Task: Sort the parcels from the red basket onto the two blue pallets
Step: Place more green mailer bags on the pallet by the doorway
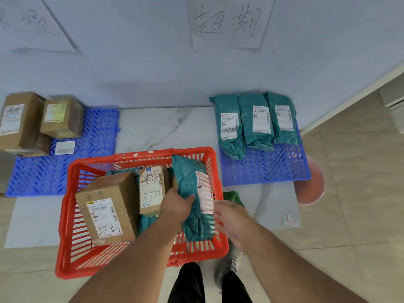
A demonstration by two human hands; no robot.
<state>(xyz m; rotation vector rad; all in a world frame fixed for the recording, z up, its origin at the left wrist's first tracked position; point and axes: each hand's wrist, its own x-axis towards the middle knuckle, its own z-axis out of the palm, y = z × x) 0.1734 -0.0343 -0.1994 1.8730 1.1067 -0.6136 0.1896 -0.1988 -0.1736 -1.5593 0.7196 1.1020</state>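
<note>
Marble floor carries the red basket (140,215); over it my left hand (175,206) grips a teal mailer bag (192,200), right hand (231,219) open beside. Inside, a box (152,190) reads "8772".

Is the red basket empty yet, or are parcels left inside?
Not empty. The red basket holds two cardboard boxes, and the left hand grips a teal bag over it.

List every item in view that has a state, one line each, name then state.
red basket: on the floor, still holds parcels
green parcel: tilted up in the basket, gripped by the left hand
right hand: open, beside the green parcel
large box: tilted in the basket
small box: upright in the basket
left pallet: holds brown boxes
right pallet: holds three green parcels
</note>
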